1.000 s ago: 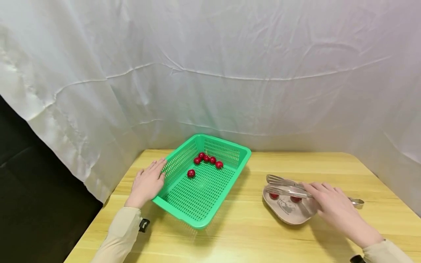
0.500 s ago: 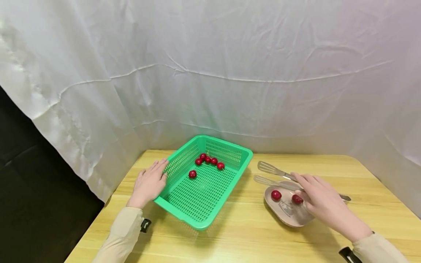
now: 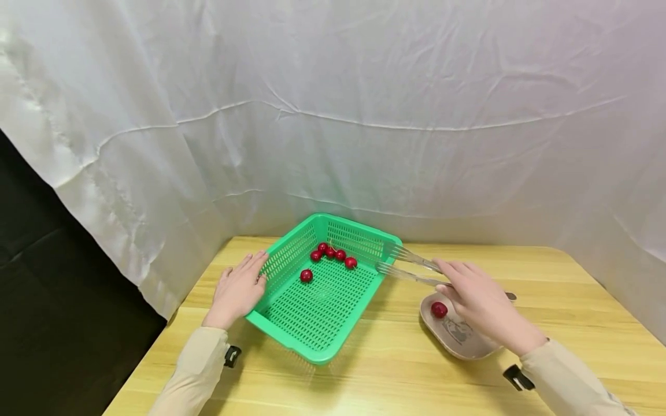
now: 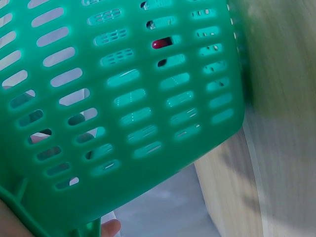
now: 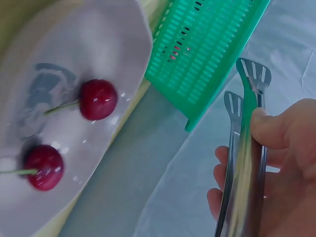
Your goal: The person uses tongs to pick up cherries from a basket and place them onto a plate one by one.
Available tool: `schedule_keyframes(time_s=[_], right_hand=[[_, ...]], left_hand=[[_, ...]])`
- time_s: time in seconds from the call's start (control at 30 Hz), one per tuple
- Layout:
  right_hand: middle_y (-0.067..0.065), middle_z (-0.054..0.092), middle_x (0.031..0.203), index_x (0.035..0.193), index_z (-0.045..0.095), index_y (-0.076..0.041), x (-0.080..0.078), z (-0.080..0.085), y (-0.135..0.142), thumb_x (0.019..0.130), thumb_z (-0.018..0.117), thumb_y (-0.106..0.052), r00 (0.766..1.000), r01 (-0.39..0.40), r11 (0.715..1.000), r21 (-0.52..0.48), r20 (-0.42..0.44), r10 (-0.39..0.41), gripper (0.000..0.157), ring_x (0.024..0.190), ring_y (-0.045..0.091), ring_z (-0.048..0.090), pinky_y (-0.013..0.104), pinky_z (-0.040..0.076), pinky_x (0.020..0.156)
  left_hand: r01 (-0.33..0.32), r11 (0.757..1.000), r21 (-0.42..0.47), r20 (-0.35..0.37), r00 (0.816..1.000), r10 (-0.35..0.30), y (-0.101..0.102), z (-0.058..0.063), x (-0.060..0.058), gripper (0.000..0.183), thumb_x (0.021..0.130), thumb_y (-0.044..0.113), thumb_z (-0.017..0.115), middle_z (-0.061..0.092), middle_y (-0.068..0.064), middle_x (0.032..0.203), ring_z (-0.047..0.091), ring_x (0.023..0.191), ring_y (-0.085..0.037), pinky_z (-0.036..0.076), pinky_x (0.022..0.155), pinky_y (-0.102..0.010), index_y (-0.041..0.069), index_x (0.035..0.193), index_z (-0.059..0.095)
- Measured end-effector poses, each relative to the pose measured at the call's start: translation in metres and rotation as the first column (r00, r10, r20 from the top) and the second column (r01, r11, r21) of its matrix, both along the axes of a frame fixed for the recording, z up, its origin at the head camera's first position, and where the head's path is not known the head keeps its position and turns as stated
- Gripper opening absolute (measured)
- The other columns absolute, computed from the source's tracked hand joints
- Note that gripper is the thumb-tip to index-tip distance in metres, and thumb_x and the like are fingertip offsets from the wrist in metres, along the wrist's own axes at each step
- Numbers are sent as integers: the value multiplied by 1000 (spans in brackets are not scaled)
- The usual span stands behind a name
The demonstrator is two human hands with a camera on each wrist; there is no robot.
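In the head view my left hand (image 3: 238, 292) grips the left rim of a green plastic basket (image 3: 307, 342), fingers over the edge. Cherries (image 3: 306, 275) lie in the basket, most of them bunched toward the back. My right hand (image 3: 484, 303) holds metal serving tongs (image 3: 411, 276) with their slotted ends spread apart and nothing between them. Those ends overlap the basket's right rim in the head view. Below that hand is a pale dish (image 5: 113, 29); the right wrist view shows two cherries (image 5: 98, 99) in it, one hidden by the hand in the head view.
Everything stands on a light wooden table (image 3: 374, 358). A white cloth (image 3: 364, 115) hangs close behind the basket and along the sides. Black fabric (image 3: 62, 300) shows past the table's left edge.
The right hand has moved left with the tongs, from over the dish to the basket's right rim. The tongs' ends have spread apart. The left hand stays on the rim.
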State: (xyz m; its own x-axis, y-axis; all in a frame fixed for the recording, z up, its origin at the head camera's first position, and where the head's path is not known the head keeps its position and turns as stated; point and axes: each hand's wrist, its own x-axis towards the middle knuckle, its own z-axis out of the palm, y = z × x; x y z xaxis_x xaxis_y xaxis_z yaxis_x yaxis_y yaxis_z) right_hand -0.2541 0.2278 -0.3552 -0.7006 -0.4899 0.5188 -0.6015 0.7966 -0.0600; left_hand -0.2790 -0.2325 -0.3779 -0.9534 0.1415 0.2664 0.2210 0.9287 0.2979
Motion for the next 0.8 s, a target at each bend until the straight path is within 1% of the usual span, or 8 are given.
schedule_keyframes(time_s=[0.2,0.3,0.37,0.43,0.5,0.6,0.7,0.8], right_hand=[[15,66,119,137,53,-1,-19,7,-21,94,68,-17,997,23,999,22,77,-25,49,105,33,61,52,52,83],[5,67,99,124,58,-6,-30,9,-30,93,69,-20,996,22,998,54,84,-27,35,83,25,62,42,52,63],[-1,60,86,113,59,-10,-37,10,-35,94,68,-22,995,20,997,74,91,-26,24,68,19,57,36,45,50],[-5,54,79,106,58,-12,-43,11,-39,94,68,-24,995,17,996,91,100,-26,20,59,14,49,32,38,45],[-6,53,78,104,58,-12,-49,12,-42,95,67,-26,994,9,995,101,107,-20,19,59,13,49,33,39,44],[-5,50,73,95,56,-12,-57,14,-46,95,67,-26,995,-2,993,114,104,-10,19,58,14,49,35,41,47],[-4,46,67,86,52,-11,-65,18,-51,93,70,-21,997,-11,991,131,80,1,21,56,16,47,36,42,48],[-1,50,69,87,55,-8,-71,22,-56,88,72,-14,998,-13,987,159,62,3,19,56,18,48,38,43,48]], left_hand=[[-3,1000,3,1,1000,3,0,-1,0,54,102,24,44,28,-9,159,23,145,-36,11,111,-68,8,153,35],[-6,1000,-3,3,1000,6,0,-2,-1,54,102,25,44,28,-8,159,22,146,-35,11,111,-68,9,153,35],[-7,1000,-7,1,1000,7,0,-3,-1,54,102,25,44,28,-8,159,22,146,-35,11,111,-68,9,153,35],[-6,1000,-7,-1,1000,6,0,-4,-1,54,102,25,44,28,-8,159,23,145,-35,12,111,-68,9,153,35],[-6,1000,-5,-2,1000,6,1,-4,-1,54,102,25,45,29,-8,159,23,145,-35,12,111,-67,9,153,35],[-4,1000,1,-1,1000,4,1,-3,0,55,101,25,46,29,-8,159,24,145,-35,12,111,-67,9,153,36],[-3,1000,4,-5,1000,3,1,-2,0,55,101,24,46,29,-9,159,24,145,-36,12,111,-68,8,152,36],[-3,1000,4,-13,1000,3,0,-1,0,54,101,24,45,30,-10,158,24,145,-36,12,111,-68,7,152,36]])
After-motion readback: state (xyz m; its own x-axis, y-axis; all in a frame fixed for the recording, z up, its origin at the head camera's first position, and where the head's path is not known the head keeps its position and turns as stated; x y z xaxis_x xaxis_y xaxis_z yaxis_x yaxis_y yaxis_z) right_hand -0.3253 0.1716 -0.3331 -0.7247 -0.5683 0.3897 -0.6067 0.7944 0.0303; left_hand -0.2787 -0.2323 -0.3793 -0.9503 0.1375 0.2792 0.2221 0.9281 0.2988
